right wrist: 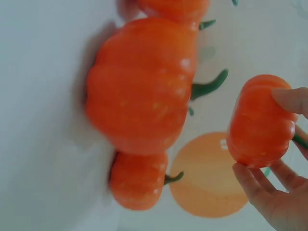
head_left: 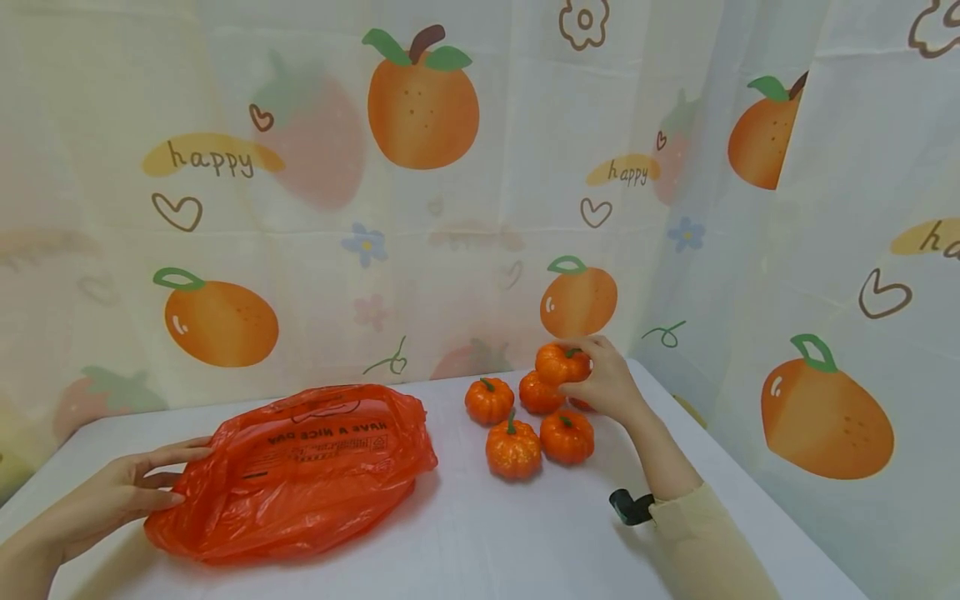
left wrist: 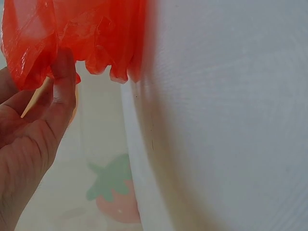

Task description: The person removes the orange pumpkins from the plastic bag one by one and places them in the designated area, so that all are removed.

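Note:
My left hand (head_left: pixel 123 496) pinches the near-left edge of a red plastic bag (head_left: pixel 315 475) lying on the table. In the left wrist view the crumpled bag edge (left wrist: pixel 101 43) hangs between thumb and fingers. Up at the back right, my right hand (head_left: pixel 611 383) grips a small orange pumpkin (head_left: pixel 557 364) by its sides, above the others. The right wrist view shows this pumpkin (right wrist: pixel 262 122) between thumb and fingers, its green stem partly hidden. Several similar pumpkins (head_left: pixel 513 450) stand on the table below; one is mostly hidden behind the right hand.
A white-covered table (head_left: pixel 480 533) bears everything. Behind and to the right hangs a curtain (head_left: pixel 495 192) printed with fruit, hearts and flowers. A black device (head_left: pixel 632 507) sits at the right wrist, by the sleeve.

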Demonstrator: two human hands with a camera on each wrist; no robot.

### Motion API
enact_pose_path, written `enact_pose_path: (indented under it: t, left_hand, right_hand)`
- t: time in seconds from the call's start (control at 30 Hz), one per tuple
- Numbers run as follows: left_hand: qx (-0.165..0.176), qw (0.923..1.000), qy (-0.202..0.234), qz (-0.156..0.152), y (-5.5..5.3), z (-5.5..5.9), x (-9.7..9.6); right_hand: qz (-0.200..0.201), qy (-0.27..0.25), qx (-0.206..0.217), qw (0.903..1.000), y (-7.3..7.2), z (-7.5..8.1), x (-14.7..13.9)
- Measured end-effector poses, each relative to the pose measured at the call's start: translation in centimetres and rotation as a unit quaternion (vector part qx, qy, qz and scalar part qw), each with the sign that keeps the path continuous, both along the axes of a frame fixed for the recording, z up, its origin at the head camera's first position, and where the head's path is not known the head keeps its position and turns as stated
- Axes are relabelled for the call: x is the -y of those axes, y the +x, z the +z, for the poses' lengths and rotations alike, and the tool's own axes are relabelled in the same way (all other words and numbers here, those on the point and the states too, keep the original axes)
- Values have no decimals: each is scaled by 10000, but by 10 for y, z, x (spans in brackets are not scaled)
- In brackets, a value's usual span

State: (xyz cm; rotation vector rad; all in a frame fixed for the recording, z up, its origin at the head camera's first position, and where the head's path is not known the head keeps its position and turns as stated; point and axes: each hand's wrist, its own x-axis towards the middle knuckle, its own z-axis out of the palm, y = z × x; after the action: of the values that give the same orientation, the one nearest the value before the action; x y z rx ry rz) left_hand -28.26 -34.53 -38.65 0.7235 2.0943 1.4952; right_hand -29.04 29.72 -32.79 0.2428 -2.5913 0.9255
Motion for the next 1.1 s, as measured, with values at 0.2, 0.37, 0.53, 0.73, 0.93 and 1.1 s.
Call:
enact_pose_path:
  t: [0.2,0.37,0.53,0.73,0.93,1.1]
  left_hand:
    - [-6,10000,18,-16,0,0,0]
    - [-49,10000,-11,9,0,-1,0]
    - [1,10000,-62,70,0,-1,0]
    - [-115,9999,-23,23,0,-1,0]
    - [-116,9999,-16,23,0,-2,0]
    - [-115,9999,-70,75,0,-2,0]
  right_hand:
    - [-74,-24,230,9997,3,-5,-18]
    - [-62,84,410,9991,7,-9,-34]
    - [19,131,554,9984,11,-10,-48]
    - [77,268,550,9981,15,-12,-61]
    - [82,283,678,9973,18,-15,-72]
    - [158,390,885,9952,21,-17,-80]
